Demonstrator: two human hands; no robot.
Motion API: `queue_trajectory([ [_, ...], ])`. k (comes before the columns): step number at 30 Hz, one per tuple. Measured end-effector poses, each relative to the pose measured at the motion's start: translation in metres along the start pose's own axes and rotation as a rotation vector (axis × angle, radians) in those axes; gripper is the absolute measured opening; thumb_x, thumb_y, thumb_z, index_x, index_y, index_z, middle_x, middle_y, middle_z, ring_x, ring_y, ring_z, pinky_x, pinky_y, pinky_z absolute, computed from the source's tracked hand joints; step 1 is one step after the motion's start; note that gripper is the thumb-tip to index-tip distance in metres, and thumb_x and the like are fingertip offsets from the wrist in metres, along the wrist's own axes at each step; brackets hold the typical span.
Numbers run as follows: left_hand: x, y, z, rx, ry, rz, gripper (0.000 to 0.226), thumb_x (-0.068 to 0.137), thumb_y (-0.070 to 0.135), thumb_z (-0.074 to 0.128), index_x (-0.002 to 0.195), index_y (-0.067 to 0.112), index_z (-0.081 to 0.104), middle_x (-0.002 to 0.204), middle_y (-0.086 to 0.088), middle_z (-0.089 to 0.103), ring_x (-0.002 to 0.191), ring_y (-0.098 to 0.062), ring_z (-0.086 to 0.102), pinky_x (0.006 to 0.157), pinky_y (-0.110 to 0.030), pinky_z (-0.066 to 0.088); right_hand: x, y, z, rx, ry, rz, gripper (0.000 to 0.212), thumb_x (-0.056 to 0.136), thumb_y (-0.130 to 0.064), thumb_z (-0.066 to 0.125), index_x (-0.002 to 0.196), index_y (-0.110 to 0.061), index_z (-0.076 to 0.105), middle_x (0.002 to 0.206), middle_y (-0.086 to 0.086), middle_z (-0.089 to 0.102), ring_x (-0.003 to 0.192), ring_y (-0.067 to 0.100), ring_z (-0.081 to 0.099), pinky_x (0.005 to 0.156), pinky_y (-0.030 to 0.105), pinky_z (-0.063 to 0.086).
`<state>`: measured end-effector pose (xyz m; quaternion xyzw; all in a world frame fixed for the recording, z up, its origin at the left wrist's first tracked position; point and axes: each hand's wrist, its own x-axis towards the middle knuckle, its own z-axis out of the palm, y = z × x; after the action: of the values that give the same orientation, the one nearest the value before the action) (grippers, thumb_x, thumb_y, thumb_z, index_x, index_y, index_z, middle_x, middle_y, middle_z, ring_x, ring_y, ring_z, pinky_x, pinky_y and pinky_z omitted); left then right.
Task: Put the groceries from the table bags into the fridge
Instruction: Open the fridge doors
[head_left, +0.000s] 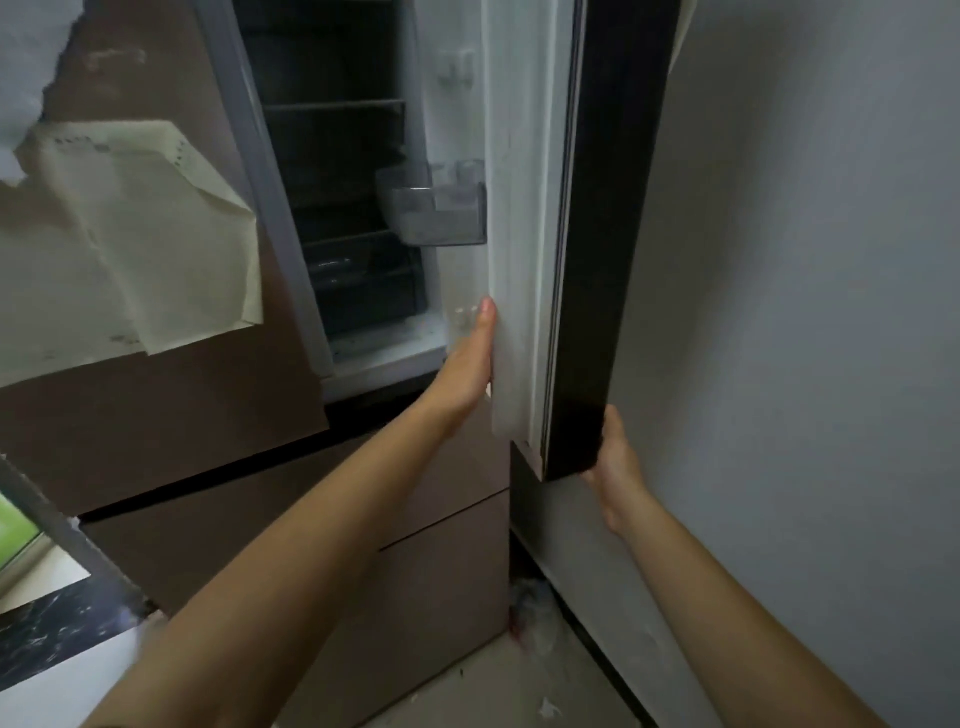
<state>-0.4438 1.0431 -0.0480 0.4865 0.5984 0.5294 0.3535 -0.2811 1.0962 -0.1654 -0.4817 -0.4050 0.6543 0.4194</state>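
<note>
The brown fridge (171, 415) stands in front of me with its right upper door (524, 260) swung partly open. My left hand (470, 364) lies flat against the white inner edge of that door, thumb up. My right hand (615, 457) grips the door's dark outer bottom corner from the wall side. Inside, dark shelves (337, 109) and a lower drawer (358, 270) show; no food is visible on them. A clear plastic door bin (441, 213) hangs on the door's inner face. No grocery bags are in view.
A grey wall (805, 312) stands close on the right of the open door. A pale paper sheet (130, 234) is stuck on the closed left door. Lower drawers (415, 571) are shut. A dark marble ledge (62, 623) and window sit at left. Debris lies on the floor (535, 618).
</note>
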Motion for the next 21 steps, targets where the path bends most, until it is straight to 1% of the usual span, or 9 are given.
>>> queue_trajectory([
  [2, 0.004, 0.004, 0.026, -0.011, -0.053, -0.019, 0.081, 0.093, 0.075, 0.017, 0.157, 0.026, 0.022, 0.161, -0.003, 0.029, 0.147, -0.021, 0.029, 0.121, -0.052, 0.022, 0.0, -0.011, -0.018, -0.075, 0.003, -0.069, 0.076, 0.095, -0.07, 0.037, 0.158, -0.028, 0.029, 0.158, -0.005, 0.037, 0.144, 0.018, 0.037, 0.123, 0.044, 0.025],
  [7, 0.022, 0.002, 0.064, 0.124, -0.148, 0.073, 0.077, 0.096, 0.07, 0.027, 0.154, 0.019, 0.032, 0.155, 0.004, 0.038, 0.142, -0.017, 0.037, 0.12, -0.045, 0.027, 0.014, -0.038, -0.048, -0.242, 0.017, -0.245, 0.052, 0.106, -0.025, 0.046, 0.156, -0.02, 0.032, 0.147, -0.004, 0.048, 0.135, 0.015, 0.046, 0.109, 0.03, 0.036],
  [10, 0.037, 0.01, 0.079, 0.281, -0.114, 0.213, 0.049, 0.106, 0.047, 0.03, 0.129, 0.014, 0.058, 0.115, 0.008, 0.056, 0.104, -0.008, 0.054, 0.104, -0.037, 0.043, 0.038, -0.038, -0.06, -0.417, 0.01, -0.282, 0.075, 0.091, -0.022, 0.057, 0.158, -0.023, 0.026, 0.148, 0.01, 0.051, 0.132, 0.027, 0.051, 0.113, 0.044, 0.041],
  [11, 0.044, 0.012, 0.084, 0.353, -0.101, 0.257, 0.045, 0.107, 0.045, 0.03, 0.112, 0.013, 0.062, 0.109, 0.002, 0.06, 0.1, -0.01, 0.056, 0.1, -0.035, 0.043, 0.047, -0.038, -0.062, -0.454, 0.006, -0.288, 0.078, 0.088, -0.019, 0.057, 0.159, -0.025, 0.023, 0.149, 0.011, 0.049, 0.133, 0.029, 0.05, 0.113, 0.046, 0.041],
  [12, 0.053, 0.013, 0.088, 0.418, -0.088, 0.277, 0.053, 0.106, 0.046, 0.03, 0.11, 0.006, 0.064, 0.118, -0.01, 0.061, 0.113, -0.019, 0.056, 0.106, -0.037, 0.04, 0.057, -0.036, -0.065, -0.469, 0.0, -0.301, 0.079, 0.089, -0.014, 0.056, 0.159, -0.027, 0.021, 0.153, 0.009, 0.045, 0.137, 0.028, 0.046, 0.114, 0.047, 0.04],
  [14, 0.066, 0.013, 0.093, 0.559, -0.107, 0.227, 0.06, 0.103, 0.057, 0.027, 0.133, 0.018, 0.059, 0.159, -0.016, 0.027, 0.15, -0.026, 0.017, 0.118, -0.042, 0.019, 0.069, -0.038, -0.068, -0.48, -0.006, -0.337, 0.082, 0.089, -0.014, 0.056, 0.16, -0.029, 0.017, 0.16, 0.001, 0.037, 0.145, 0.022, 0.038, 0.119, 0.047, 0.035],
  [16, 0.076, 0.012, 0.093, 0.595, -0.153, 0.181, 0.065, 0.098, 0.067, 0.022, 0.151, 0.032, 0.038, 0.166, -0.001, -0.011, 0.153, -0.023, -0.01, 0.121, -0.046, 0.005, 0.08, -0.038, -0.07, -0.492, 0.005, -0.361, 0.086, 0.085, -0.023, 0.057, 0.16, -0.028, 0.015, 0.162, -0.003, 0.032, 0.147, 0.017, 0.033, 0.121, 0.045, 0.031],
  [18, 0.085, 0.008, 0.095, 0.61, -0.201, 0.187, 0.065, 0.098, 0.068, 0.019, 0.154, 0.036, 0.027, 0.163, 0.006, -0.024, 0.152, -0.021, -0.014, 0.121, -0.047, 0.003, 0.08, -0.043, -0.068, -0.502, 0.022, -0.365, 0.086, 0.086, -0.025, 0.059, 0.16, -0.027, 0.014, 0.162, -0.003, 0.032, 0.147, 0.017, 0.033, 0.121, 0.045, 0.03],
  [21, 0.101, -0.002, 0.093, 0.705, -0.19, 0.227, 0.061, 0.103, 0.058, 0.02, 0.155, 0.028, 0.029, 0.164, 0.006, -0.022, 0.153, -0.02, -0.006, 0.122, -0.046, 0.01, 0.083, -0.045, -0.065, -0.535, 0.057, -0.383, 0.084, 0.091, -0.027, 0.063, 0.159, -0.024, 0.014, 0.162, -0.001, 0.031, 0.147, 0.019, 0.033, 0.121, 0.045, 0.03],
])
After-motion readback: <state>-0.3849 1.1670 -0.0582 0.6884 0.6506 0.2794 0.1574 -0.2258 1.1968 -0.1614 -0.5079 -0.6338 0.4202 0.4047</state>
